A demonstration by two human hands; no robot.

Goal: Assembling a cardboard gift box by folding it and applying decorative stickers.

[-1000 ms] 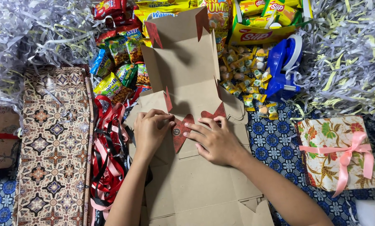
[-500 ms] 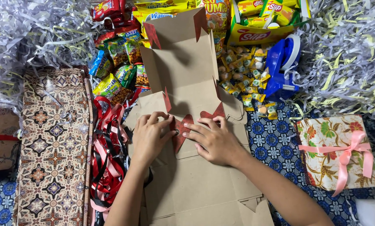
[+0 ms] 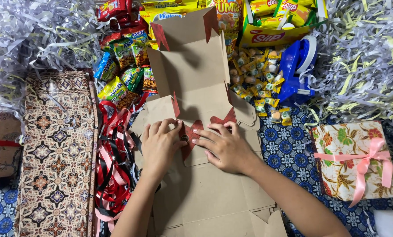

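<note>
Left hand [image 3: 161, 142] and right hand [image 3: 225, 147] press flat, fingers spread, holding nothing, on the red-lined flaps of a brown cardboard box [image 3: 196, 131] lying unfolded at centre. Red and black ribbons [image 3: 113, 166] lie left, a blue tape dispenser [image 3: 297, 70] upper right.

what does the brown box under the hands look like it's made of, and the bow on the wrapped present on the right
The brown box looks like matte kraft cardboard: dull brown, with creased fold lines and die-cut tabs. The bow on the wrapped present looks like pink satin ribbon, going by its soft sheen, though it could be glossy plastic.
</note>
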